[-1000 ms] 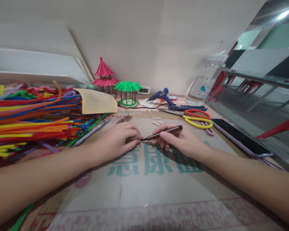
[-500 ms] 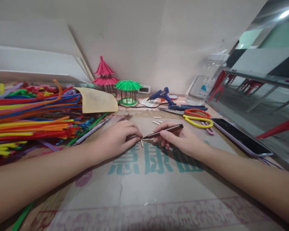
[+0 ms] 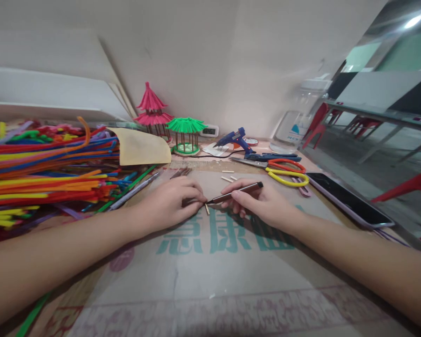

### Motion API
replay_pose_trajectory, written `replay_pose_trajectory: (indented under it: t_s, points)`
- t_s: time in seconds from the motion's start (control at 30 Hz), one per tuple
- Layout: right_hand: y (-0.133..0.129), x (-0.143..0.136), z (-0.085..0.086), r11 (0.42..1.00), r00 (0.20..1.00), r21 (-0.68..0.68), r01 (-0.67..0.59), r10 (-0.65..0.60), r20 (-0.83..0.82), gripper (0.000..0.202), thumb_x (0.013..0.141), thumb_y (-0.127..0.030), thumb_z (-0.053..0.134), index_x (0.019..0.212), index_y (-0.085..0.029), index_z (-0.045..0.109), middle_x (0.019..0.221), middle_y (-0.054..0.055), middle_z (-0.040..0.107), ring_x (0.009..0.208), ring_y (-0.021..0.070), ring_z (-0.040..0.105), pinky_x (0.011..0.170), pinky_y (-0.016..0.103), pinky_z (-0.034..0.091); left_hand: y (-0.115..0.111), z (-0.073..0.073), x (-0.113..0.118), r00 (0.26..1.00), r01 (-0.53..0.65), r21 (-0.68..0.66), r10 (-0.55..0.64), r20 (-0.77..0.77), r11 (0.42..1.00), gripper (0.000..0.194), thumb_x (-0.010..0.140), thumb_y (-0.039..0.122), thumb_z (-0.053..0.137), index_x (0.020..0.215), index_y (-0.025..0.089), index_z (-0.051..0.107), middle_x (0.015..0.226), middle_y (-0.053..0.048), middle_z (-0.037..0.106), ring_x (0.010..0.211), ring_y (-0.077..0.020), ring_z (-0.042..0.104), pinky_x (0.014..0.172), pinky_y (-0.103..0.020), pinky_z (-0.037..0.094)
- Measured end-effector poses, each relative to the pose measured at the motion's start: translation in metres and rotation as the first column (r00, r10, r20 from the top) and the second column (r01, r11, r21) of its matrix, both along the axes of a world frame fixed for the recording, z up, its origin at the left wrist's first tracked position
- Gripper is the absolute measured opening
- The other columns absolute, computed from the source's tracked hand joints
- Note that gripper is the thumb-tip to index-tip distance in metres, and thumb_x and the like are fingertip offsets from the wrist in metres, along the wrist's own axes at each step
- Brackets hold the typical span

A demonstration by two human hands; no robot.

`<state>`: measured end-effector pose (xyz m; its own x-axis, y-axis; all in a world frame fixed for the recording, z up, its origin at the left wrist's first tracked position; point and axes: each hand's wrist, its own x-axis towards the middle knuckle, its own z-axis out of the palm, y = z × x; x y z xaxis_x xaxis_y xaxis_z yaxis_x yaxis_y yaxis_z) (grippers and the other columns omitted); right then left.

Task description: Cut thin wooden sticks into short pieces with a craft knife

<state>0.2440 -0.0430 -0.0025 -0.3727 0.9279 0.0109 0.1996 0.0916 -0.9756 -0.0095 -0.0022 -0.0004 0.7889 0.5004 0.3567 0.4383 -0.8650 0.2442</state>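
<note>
My left hand [image 3: 182, 200] pinches a short thin wooden stick [image 3: 207, 209] between thumb and fingertips; the stick's lower end sticks out below them. My right hand [image 3: 249, 200] is closed around a dark brown marker [image 3: 243, 190], its tip pointing left and meeting the stick at my left fingertips. Behind my right hand lie several more short pale sticks [image 3: 227, 179]. A few brown sticks [image 3: 181, 172] lie just beyond my left hand. Both hands rest on a translucent sheet [image 3: 196, 281] over printed green characters.
Bundles of coloured pipe cleaners [image 3: 42, 187] fill the left. At the back stand pink [image 3: 152, 110] and green-roofed [image 3: 186, 126] models, a blue glue gun [image 3: 236, 137] and a water bottle [image 3: 291, 128]. Scissors [image 3: 284, 173] and a phone [image 3: 349, 199] lie right.
My right hand and the marker have shifted very slightly left. My left hand keeps its pinch on the stick, almost unmoved.
</note>
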Motion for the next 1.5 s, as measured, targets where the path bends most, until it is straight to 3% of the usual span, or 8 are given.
replay_pose_trajectory:
  t_s: [0.37,0.6,0.83,1.5]
  points:
    - [0.0011,-0.0002,-0.0016,1.0,1.0,0.005,-0.012,0.011,0.028,0.025,0.093,-0.039,0.063,0.107,-0.019,0.067,0.089,0.006,0.078,0.063,0.0126,0.063,0.053,0.024,0.049,-0.0004,0.0002,0.0003,1.0,-0.005,0.001,0.005,-0.006,1.0,0.018,0.096,0.019,0.056,0.095,0.02,0.075,0.1,-0.004,0.073,0.094,-0.0176,0.068,0.084,-0.029,0.05]
    - [0.0022,0.0007,-0.0011,1.0,1.0,-0.002,-0.027,0.027,-0.003,0.025,0.09,-0.042,0.066,0.098,-0.019,0.068,0.085,0.006,0.078,0.063,0.0133,0.064,0.059,0.026,0.052,-0.0003,-0.0003,-0.0005,1.0,-0.001,0.014,0.001,-0.001,1.0,0.018,0.096,0.018,0.057,0.096,0.019,0.075,0.1,-0.004,0.073,0.093,-0.018,0.068,0.084,-0.03,0.05]
    - [0.0019,0.0025,0.0,0.998,0.998,-0.012,-0.058,0.058,-0.006,0.031,0.089,-0.047,0.066,0.097,-0.017,0.068,0.082,0.007,0.078,0.062,0.0136,0.063,0.054,0.025,0.048,0.0006,-0.0014,-0.0005,1.0,0.0,0.006,0.0,0.007,1.0,0.019,0.097,0.021,0.056,0.096,0.019,0.075,0.1,-0.005,0.073,0.093,-0.0182,0.068,0.083,-0.03,0.051]
    - [0.0007,-0.0003,0.0023,1.0,1.0,0.002,0.018,-0.018,0.006,0.024,0.09,-0.041,0.065,0.098,-0.019,0.067,0.082,0.004,0.076,0.059,0.0124,0.062,0.054,0.025,0.051,0.0009,-0.0022,-0.0018,1.0,-0.002,-0.004,0.002,-0.018,1.0,0.023,0.096,0.02,0.055,0.103,0.021,0.077,0.105,-0.005,0.072,0.096,-0.0184,0.067,0.087,-0.031,0.052]
